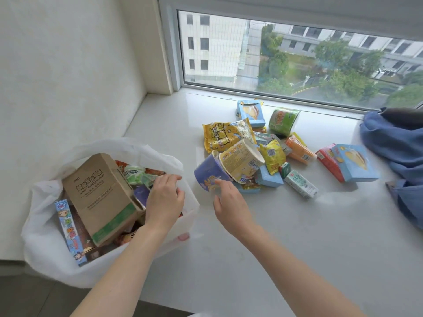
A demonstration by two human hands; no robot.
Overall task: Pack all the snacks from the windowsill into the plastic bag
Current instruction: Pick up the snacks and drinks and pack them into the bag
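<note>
From the head view, my left hand [165, 197] sits at the near-right rim of the bag [43, 236], fingers curled onto the thin plastic edge, pinching it to hold the mouth wide. My right hand [229, 202] is loose and holds nothing, index fingertip just touching the blue cup [209, 173].

That cup lies straight ahead of my right hand, at the near-left edge of the snack pile, so the right is the nearer hand by far. It is on its side, long axis running from near-left to far-right, with a yellow cup [241, 160] nested in its mouth. I judge the pair may come up together, or the yellow one may slip out if I tilt it.

The blue cup looks like a light paper tub with cartoon print. The bag stands on the sill [251, 248], to the left of the pile, already holding a brown box [100, 193] and other packets.
</note>
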